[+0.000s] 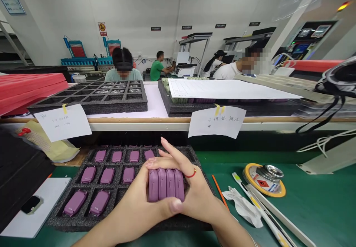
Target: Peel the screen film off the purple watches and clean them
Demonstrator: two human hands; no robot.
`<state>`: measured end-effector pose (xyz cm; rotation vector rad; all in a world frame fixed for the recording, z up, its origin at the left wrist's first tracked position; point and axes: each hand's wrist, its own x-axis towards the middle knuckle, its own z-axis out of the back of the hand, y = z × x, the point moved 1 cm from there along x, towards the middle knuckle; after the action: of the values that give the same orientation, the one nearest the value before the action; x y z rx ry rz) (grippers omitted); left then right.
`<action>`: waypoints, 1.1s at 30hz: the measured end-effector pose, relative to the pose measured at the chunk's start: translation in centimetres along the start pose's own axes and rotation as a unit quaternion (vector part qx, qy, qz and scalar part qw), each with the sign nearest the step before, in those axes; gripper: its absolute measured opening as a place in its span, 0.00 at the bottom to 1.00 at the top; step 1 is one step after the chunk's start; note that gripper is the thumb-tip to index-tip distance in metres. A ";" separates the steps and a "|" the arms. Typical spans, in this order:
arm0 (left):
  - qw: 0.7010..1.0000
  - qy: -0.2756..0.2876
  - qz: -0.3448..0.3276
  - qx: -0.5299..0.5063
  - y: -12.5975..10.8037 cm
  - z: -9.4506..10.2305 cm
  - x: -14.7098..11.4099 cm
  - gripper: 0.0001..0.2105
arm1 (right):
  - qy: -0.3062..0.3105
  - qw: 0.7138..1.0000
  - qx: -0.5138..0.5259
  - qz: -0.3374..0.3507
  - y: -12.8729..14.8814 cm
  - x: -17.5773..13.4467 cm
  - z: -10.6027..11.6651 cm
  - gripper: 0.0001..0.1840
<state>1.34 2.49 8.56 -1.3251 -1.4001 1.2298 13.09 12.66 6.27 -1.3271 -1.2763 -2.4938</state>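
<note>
At far left, stacked red foam sheets (27, 87) on the upper shelf, and below them a white card (36, 206) lying flat on the green tabletop (319, 210) with a small dark device (31, 204) on top. Next, hanging from the shelf edge by yellow tape, a handwritten paper label (62, 123); behind it, a black foam tray (91, 99) with metal-faced parts in its far cells. Lower down, a black foam tray of compartments (83, 217) on the tabletop, most cells on its left holding purple cases (88, 174), one per cell. Over the middle of that tray, left hand (139, 202) curled under and around a row of four purple cases (166, 184) held upright side by side, thumb pressed across their near edge. Right hand (191, 191) closed against the same row from the right, fingers laid over the top, index finger pointing up and away; a red band (191, 173) around one finger. Rightward, a second taped label (217, 121) under a tray covered by a white sheet (228, 89). On the tabletop beyond the hands, an orange pencil (219, 191), a crumpled white wipe (241, 202), a white brush (258, 210), then a round metal tin (268, 174) on a yellow-rimmed disc. Across the shelf, seated people at work.
</note>
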 end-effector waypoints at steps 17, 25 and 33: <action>0.990 -0.109 -0.009 0.088 0.6 -0.9 0.1 0.34 | 0.013 1.000 -0.018 -0.010 0.9 -0.8 0.1 0.46; 0.990 -0.112 0.054 0.066 6.5 2.2 0.1 0.39 | 0.089 0.949 -0.267 -0.144 1.9 -7.0 1.8 0.58; 0.987 -0.100 0.090 0.088 6.3 2.2 -1.2 0.51 | -0.027 0.681 -0.554 -0.477 -0.9 -15.1 11.9 0.14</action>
<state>0.46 0.86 2.05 -1.2536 -1.2922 1.6076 30.34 16.52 -1.45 -0.7306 -0.2240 -4.4082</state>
